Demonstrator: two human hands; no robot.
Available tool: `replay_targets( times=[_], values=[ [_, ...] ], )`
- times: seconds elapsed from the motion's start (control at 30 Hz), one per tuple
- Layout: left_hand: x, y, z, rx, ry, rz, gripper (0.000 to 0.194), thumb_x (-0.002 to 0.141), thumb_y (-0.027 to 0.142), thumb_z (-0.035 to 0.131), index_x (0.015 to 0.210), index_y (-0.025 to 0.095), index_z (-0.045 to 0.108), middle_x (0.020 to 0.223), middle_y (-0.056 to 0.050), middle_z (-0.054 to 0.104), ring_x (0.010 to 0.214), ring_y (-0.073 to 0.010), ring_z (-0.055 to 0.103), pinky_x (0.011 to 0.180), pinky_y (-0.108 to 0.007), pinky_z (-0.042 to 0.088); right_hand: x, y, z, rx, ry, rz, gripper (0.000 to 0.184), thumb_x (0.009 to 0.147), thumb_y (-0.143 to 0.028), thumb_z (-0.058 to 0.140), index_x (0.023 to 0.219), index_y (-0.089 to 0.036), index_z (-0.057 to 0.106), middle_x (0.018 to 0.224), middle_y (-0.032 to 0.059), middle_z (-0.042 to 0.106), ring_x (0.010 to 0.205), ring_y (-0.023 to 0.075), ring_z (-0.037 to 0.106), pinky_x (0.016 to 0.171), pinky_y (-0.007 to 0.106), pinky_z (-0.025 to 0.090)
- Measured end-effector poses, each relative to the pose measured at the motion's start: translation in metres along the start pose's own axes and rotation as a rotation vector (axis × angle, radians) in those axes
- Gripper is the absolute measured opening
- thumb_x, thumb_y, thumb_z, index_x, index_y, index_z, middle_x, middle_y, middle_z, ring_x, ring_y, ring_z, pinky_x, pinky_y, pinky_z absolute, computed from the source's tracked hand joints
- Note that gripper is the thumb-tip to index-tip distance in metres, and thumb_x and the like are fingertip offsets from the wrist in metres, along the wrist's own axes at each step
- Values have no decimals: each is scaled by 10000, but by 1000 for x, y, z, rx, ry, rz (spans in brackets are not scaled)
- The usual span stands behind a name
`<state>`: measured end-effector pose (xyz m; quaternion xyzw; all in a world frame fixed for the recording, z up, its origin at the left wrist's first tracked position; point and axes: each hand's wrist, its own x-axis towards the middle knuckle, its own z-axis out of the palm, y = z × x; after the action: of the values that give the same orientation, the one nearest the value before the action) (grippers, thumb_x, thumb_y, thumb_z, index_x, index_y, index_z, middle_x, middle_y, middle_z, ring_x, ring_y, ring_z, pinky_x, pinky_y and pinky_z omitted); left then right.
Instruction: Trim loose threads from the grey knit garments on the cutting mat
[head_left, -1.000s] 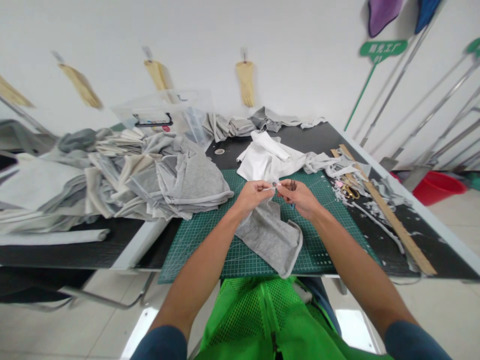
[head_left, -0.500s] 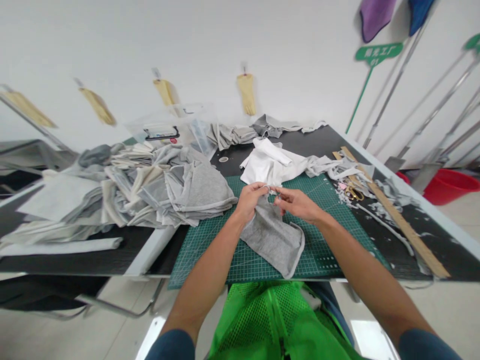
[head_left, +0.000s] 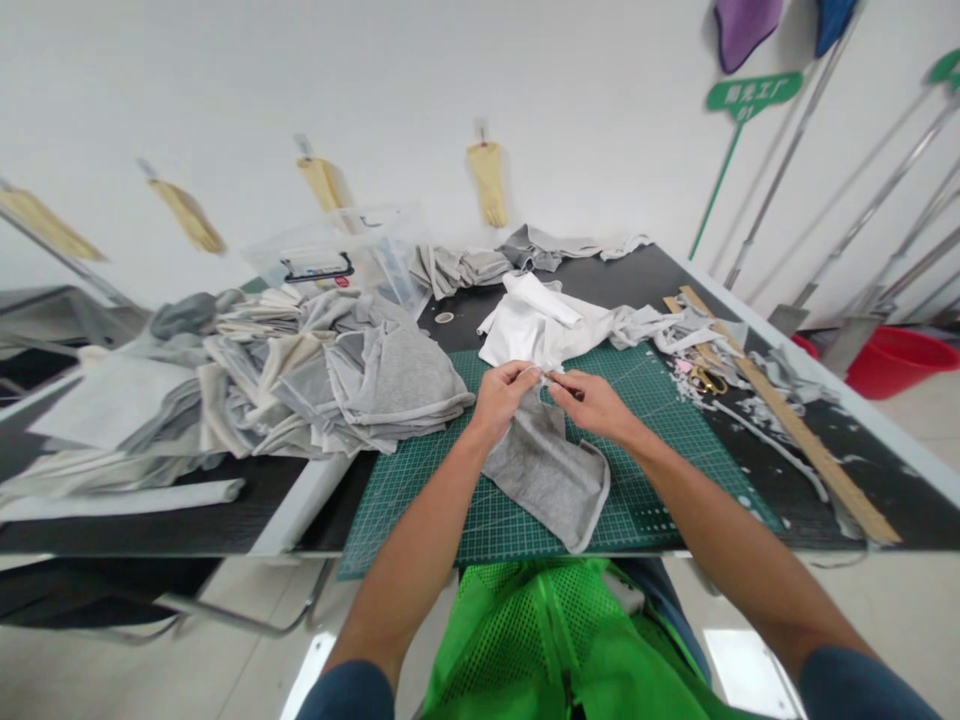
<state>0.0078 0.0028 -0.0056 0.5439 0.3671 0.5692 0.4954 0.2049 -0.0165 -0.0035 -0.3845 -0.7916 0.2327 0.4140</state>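
A piece of grey fabric [head_left: 551, 480] hangs from my hands, its lower part spread over the green cutting mat [head_left: 405, 500]. At its upper edge, my left hand [head_left: 504, 395] is closed in a pinch on the cloth. Close beside it, my right hand [head_left: 589, 400] pinches the same edge between thumb and fingers. The small spot between the fingertips is too fine to make out. Just beyond both hands lies crumpled white fabric [head_left: 536, 315], partly on the mat.
At left rises a big pile of grey and cream fabric pieces [head_left: 397, 375], with a clear plastic box [head_left: 375, 235] behind. To the right lie a long wooden ruler [head_left: 810, 440], gold-handled scissors [head_left: 707, 380] and cloth scraps. A red bucket [head_left: 900, 360] stands past the table edge.
My right hand's fingers have closed in at the fabric edge; the gap seen under them earlier is smaller. The grey fabric stays in nearly the same place.
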Motion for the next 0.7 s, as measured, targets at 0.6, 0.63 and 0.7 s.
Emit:
replay_targets(
  times=[0.6,0.63,0.7],
  values=[
    [-1,-4,-2,147,-94,107,331,841,511,842,835,180,833,843,-39,789,777,-175,654,775,-298,501,1,-7,-3,-20,19,-18,355,1077,-416,527,823,-211,666,774,9,627,725,171,542,720,314,391],
    [-1,-4,-2,142,-93,106,336,841,515,842,841,179,834,848,-40,792,783,-177,658,780,-299,503,1,-8,-3,-10,20,-21,360,1078,-418,525,814,-212,655,772,8,623,723,170,538,720,314,391],
    [-1,-4,-1,130,-93,101,351,840,527,842,852,177,835,857,-43,796,792,-180,664,784,-300,506,1,-8,-2,6,23,-28,369,1081,-428,523,806,-212,645,778,9,623,725,169,533,723,314,397]
  ],
)
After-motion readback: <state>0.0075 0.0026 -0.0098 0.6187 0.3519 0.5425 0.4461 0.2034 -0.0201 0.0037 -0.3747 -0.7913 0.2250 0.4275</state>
